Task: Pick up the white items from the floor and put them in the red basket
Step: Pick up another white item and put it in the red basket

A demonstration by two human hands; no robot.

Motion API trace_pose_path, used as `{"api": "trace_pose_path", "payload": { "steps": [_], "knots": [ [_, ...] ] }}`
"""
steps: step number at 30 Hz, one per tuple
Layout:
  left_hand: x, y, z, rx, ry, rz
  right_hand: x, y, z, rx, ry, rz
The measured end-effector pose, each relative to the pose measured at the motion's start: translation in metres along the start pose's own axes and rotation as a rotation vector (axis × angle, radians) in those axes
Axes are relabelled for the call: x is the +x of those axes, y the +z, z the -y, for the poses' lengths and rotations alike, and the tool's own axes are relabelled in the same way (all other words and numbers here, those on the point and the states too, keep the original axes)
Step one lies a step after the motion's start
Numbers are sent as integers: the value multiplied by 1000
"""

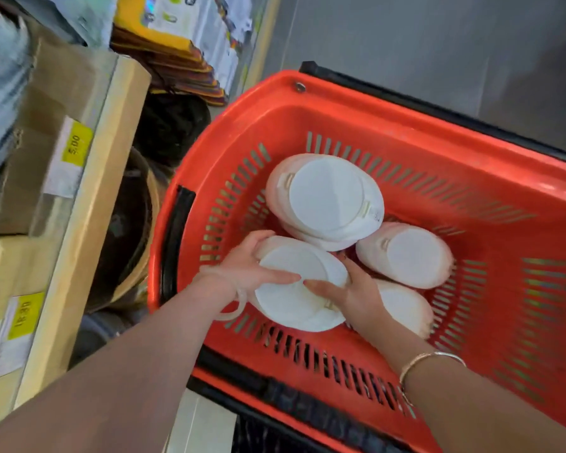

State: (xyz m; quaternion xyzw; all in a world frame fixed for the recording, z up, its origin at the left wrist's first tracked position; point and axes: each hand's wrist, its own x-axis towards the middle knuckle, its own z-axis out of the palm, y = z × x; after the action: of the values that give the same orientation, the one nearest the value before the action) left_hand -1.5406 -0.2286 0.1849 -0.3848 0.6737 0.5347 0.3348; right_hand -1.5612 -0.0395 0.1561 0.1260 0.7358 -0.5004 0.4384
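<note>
A white stack point(294, 289) is held low inside the red basket point(471, 158). It is gripped on one side by the left hand point(249, 273) and on the other by the right hand point(347, 295). Three more white stacks point(327, 197) lie just beside it in the basket.

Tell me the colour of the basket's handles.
Black handles on the red basket; head view.

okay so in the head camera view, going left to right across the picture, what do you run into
Cardboard box with a yellow price label → pale wooden shelf edge → black handle on the basket's left rim → left hand → white stack held by both hands → right hand → white stack beyond it → red basket's slotted right wall.
</note>
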Motion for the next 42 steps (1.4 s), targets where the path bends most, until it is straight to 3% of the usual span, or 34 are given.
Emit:
{"api": "trace_pose_path", "payload": {
  "steps": [10, 16, 23, 27, 35, 42],
  "knots": [
    [21, -2, 27, 60, 32, -118, 21, 6, -8, 39, -36, 117],
    [17, 9, 21, 214, 3, -126, 15, -6, -4, -124, 56, 156],
    [-17, 4, 14, 206, 37, -174, -8, -7, 5, -411, 103, -20],
    [-66, -6, 1, 160, 39, -253, -49, -10, 32, -479, 83, -44],
    [-215, -31, -14, -128, 2, -338, -163, 12, 126, -450, 16, 167],
    [-363, -51, 21, -456, -91, -588, -264, 84, 191, -655, -165, 332]
  ]
}}
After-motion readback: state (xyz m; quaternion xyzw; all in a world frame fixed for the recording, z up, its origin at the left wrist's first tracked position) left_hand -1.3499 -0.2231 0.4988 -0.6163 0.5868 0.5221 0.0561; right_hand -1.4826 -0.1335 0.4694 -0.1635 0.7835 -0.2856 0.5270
